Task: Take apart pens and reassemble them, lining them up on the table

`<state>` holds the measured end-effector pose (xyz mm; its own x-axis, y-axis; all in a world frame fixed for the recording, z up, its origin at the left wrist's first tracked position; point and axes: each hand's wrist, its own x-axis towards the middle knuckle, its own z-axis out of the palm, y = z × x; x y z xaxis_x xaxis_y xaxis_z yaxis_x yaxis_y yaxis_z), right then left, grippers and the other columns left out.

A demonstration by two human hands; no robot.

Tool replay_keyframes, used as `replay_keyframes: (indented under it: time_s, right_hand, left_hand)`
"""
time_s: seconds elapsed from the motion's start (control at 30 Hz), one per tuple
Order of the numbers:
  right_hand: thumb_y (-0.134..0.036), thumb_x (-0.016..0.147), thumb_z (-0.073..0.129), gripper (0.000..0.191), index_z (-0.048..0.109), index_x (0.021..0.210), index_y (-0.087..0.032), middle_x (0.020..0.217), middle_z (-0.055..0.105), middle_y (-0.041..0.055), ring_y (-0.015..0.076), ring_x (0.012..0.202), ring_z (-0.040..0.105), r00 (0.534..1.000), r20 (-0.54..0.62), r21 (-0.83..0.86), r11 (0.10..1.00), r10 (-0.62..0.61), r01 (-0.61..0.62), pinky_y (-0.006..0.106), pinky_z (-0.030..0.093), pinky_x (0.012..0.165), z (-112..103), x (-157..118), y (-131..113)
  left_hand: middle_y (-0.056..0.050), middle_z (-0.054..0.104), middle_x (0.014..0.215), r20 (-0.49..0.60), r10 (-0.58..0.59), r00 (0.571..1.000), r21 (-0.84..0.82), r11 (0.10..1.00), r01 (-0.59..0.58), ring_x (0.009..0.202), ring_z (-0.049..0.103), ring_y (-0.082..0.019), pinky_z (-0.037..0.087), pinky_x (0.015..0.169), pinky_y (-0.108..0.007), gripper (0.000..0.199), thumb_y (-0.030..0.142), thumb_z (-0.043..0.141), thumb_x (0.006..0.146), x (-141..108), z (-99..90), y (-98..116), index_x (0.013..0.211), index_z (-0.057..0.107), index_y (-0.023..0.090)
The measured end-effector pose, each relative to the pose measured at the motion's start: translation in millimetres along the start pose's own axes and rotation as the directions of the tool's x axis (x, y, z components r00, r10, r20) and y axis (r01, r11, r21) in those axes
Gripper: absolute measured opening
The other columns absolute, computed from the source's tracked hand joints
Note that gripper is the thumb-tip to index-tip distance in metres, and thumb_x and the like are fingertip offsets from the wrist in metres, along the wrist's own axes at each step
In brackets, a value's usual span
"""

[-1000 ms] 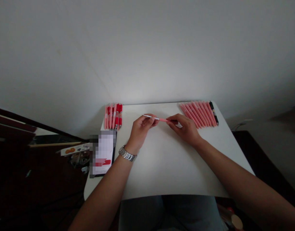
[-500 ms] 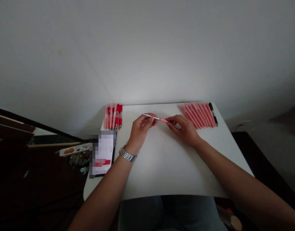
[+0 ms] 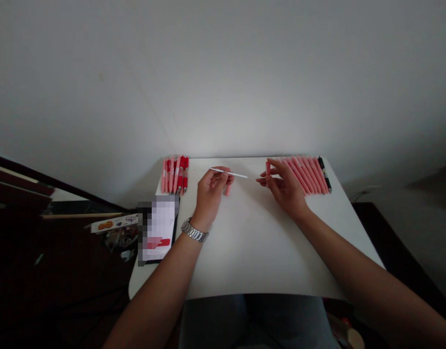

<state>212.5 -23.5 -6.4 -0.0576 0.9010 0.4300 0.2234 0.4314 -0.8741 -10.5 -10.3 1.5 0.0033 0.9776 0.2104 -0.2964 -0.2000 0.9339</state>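
Observation:
My left hand [image 3: 213, 190] pinches a thin white refill [image 3: 237, 175], which points to the right. Beneath its fingers shows a short pink pen part [image 3: 228, 190]; whether that hand also grips it is unclear. A small pink piece [image 3: 268, 168] is upright between the thumb and a finger of my right hand [image 3: 286, 186]. The hands are apart, with a gap between the refill's tip and the right fingers. Just behind the right hand lies a row of pink pens [image 3: 308, 174] with a black pen [image 3: 325, 174] at its right end.
At the back left of the white table [image 3: 252, 252] lie several pink and red pens [image 3: 174, 174]. A phone [image 3: 159, 232], partly blurred out, lies by the left edge. A grey wall stands behind the table.
My right hand has moved away to the right and up, with a pink piece now upright in its fingers. The white refill in my left hand is now bare at its right end.

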Motion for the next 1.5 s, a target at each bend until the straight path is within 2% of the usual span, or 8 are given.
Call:
replay_keyframes:
  time_s: [0.13,0.37,0.53,0.97,1.07,1.17,1.33,1.5]
  right_hand:
    - [-0.039,0.095,0.066,0.037,0.052,0.128,-0.028,0.103,0.073,0.0054,0.0196,0.092,0.075,0.997,-0.033,-0.048,0.997,-0.068,0.066,0.039,0.064,0.084,-1,2,1]
    - [-0.036,0.093,0.070,0.033,0.050,0.118,-0.027,0.107,0.074,0.0060,0.0191,0.088,0.076,0.987,-0.128,-0.020,0.996,-0.092,0.090,0.040,0.065,0.079,-2,4,15]
    - [-0.042,0.094,0.067,0.029,0.054,0.112,-0.024,0.101,0.075,0.0067,0.0187,0.081,0.075,1.000,0.013,-0.119,0.993,-0.013,0.015,0.039,0.065,0.075,-2,4,15]
    - [-0.034,0.094,0.069,0.033,0.048,0.118,-0.028,0.106,0.073,0.0052,0.0192,0.089,0.076,0.979,-0.170,-0.019,0.994,-0.112,0.111,0.038,0.066,0.075,0,3,9]
    - [-0.037,0.096,0.066,0.029,0.051,0.118,-0.027,0.107,0.074,0.0072,0.0201,0.091,0.075,0.987,-0.116,-0.101,0.990,-0.108,0.096,0.041,0.065,0.080,-2,3,12]
    - [-0.038,0.097,0.063,0.028,0.055,0.121,-0.025,0.103,0.074,0.0070,0.0202,0.086,0.075,0.997,0.051,-0.202,0.977,-0.056,0.065,0.041,0.065,0.080,-3,4,15]
    - [-0.036,0.100,0.059,0.031,0.053,0.129,-0.027,0.107,0.074,0.0065,0.0195,0.093,0.075,0.990,-0.021,-0.186,0.974,-0.138,0.131,0.041,0.063,0.087,-2,4,11]
    - [-0.037,0.098,0.062,0.026,0.062,0.120,-0.024,0.098,0.075,0.0058,0.0181,0.081,0.071,0.984,-0.017,-0.337,0.927,-0.179,0.163,0.035,0.061,0.077,-3,5,3]
  left_hand:
    - [-0.006,0.072,0.091,-0.010,0.005,1.000,0.020,1.000,-0.005,0.080,0.069,-0.016,0.054,0.064,-0.026,0.027,0.041,0.071,0.090,0,-1.7,0,0.104,0.069,0.018]
    - [-0.006,0.073,0.090,-0.047,-0.018,0.999,0.017,1.000,0.019,0.085,0.070,-0.016,0.057,0.076,-0.028,0.028,0.041,0.074,0.088,1,-1.9,0,0.102,0.071,0.018]
    - [-0.006,0.073,0.091,-0.037,-0.022,0.999,0.020,1.000,0.023,0.084,0.070,-0.015,0.057,0.076,-0.028,0.028,0.041,0.074,0.088,1,-1.8,-1,0.103,0.071,0.018]
    - [-0.006,0.071,0.093,-0.017,-0.013,1.000,0.007,1.000,0.013,0.084,0.069,-0.016,0.056,0.070,-0.028,0.026,0.041,0.071,0.090,-1,-1.7,-1,0.103,0.069,0.019]
    - [-0.006,0.071,0.092,-0.018,-0.007,1.000,0.006,1.000,0.007,0.084,0.069,-0.016,0.056,0.071,-0.028,0.025,0.040,0.071,0.091,0,-1.2,-1,0.104,0.069,0.019]
    - [-0.007,0.071,0.092,-0.011,-0.009,1.000,0.008,1.000,0.009,0.083,0.069,-0.016,0.057,0.072,-0.029,0.025,0.040,0.071,0.091,0,-1.1,-1,0.103,0.070,0.019]
    - [-0.005,0.071,0.095,-0.051,-0.001,0.999,-0.003,1.000,0.001,0.088,0.069,-0.015,0.059,0.080,-0.030,0.025,0.040,0.073,0.089,-1,-0.5,1,0.104,0.070,0.020]
    - [-0.004,0.071,0.096,-0.094,0.020,0.995,-0.031,0.999,-0.023,0.090,0.070,-0.014,0.059,0.087,-0.031,0.026,0.041,0.074,0.089,-1,1.0,3,0.105,0.069,0.022]
